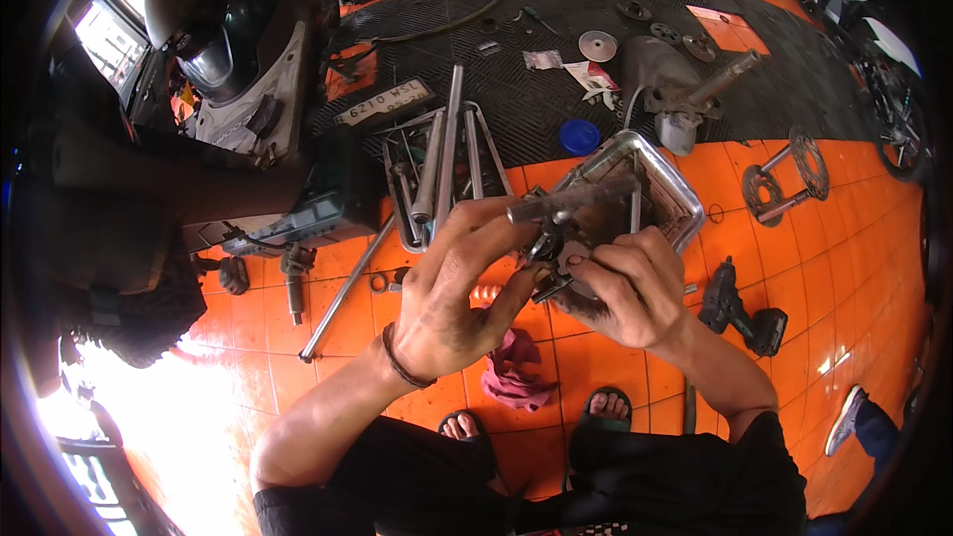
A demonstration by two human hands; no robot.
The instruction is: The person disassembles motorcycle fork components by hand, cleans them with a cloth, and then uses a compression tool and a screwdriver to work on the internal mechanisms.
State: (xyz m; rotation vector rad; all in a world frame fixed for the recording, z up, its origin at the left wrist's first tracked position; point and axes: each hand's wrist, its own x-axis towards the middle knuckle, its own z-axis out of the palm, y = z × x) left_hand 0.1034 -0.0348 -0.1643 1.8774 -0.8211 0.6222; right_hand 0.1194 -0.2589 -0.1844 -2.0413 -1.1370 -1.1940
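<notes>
Above the floor tiles, both my hands grip one dark, greasy metal part with a thick grey bar across its top; I cannot make out its exact kind. My left hand pinches it from the left, thumb and fingers closed at its lower edge. On the other side, my right hand has its fingers curled round the rounded grey end. Behind the part stands a rectangular metal tray, with a dirty inside and a rod leaning in it. A dark red rag lies on the tiles below.
An open rack of long metal tools stands beyond my left hand. A cordless drill lies at right, near a spindle-like metal part. Left are a scooter and a long bar. A blue lid rests behind the tray.
</notes>
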